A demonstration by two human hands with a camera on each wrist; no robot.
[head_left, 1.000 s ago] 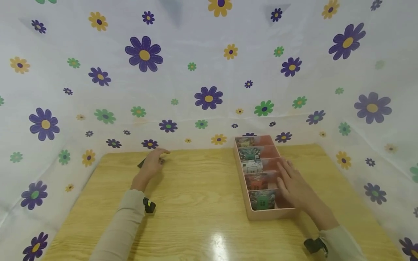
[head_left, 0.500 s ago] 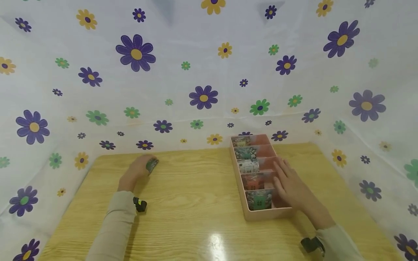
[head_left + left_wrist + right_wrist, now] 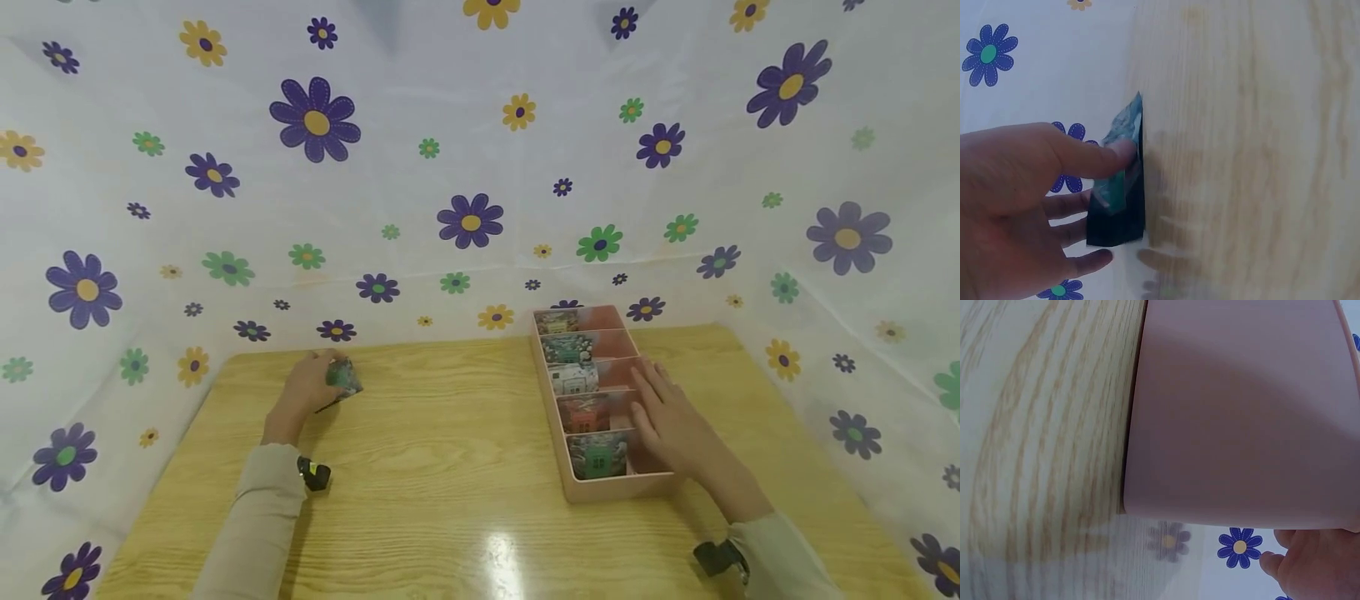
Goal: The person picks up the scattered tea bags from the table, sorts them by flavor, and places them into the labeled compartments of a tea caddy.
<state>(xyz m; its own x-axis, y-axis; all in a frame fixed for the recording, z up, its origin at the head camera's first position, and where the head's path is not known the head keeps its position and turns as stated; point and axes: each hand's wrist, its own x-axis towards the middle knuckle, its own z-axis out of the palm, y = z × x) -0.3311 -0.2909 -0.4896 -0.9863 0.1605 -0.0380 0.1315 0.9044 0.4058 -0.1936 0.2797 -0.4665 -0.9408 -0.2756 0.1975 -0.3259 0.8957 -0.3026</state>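
At the table's back left, my left hand [image 3: 303, 387] pinches a small green and dark sachet [image 3: 345, 379]. The left wrist view shows the thumb pressed on the sachet's [image 3: 1117, 222] shiny printed face, with the other fingers behind it; its lower part is dark. My right hand [image 3: 675, 425] lies with fingers extended along the right side of a pink divided box [image 3: 622, 490]. In the right wrist view the box's [image 3: 1235, 425] plain wall hides much of that hand [image 3: 1319, 569].
Each box compartment carries printed sachets: a green one [image 3: 597, 456] nearest, then a red one [image 3: 585, 412], a white one [image 3: 576, 377] and others behind. The wood-grain table [image 3: 435, 450] meets a flower-print cloth [image 3: 405, 167] at the back and sides.
My left hand has picked the sachet up from the table, drawn slightly left, and turned its printed face into view. The right hand has stayed at the box's side.
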